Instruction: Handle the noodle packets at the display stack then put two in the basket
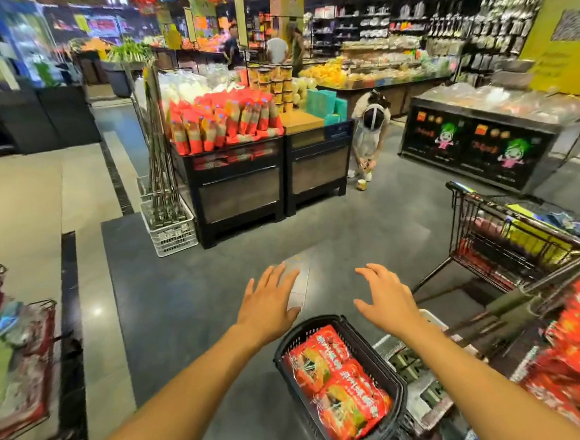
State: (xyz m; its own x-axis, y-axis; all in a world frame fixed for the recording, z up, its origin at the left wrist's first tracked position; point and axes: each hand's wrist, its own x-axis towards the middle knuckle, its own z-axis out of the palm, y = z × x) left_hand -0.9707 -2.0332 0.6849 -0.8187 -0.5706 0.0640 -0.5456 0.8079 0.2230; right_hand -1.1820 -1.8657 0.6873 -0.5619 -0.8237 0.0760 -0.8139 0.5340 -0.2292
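Note:
My left hand (268,302) and my right hand (385,297) reach forward side by side over the grey shop floor, palms down, fingers spread and holding nothing. Just below and between them stands a black plastic basket (392,370) holding red noodle packs (338,385). Neither hand touches the basket.
A black wire trolley (509,238) with goods stands at right, beside a stack of red packs (579,347). Ahead is a display stand of red bags (226,121), a white crate (171,231) and a person bending down (370,131). Red racks (20,359) sit at left.

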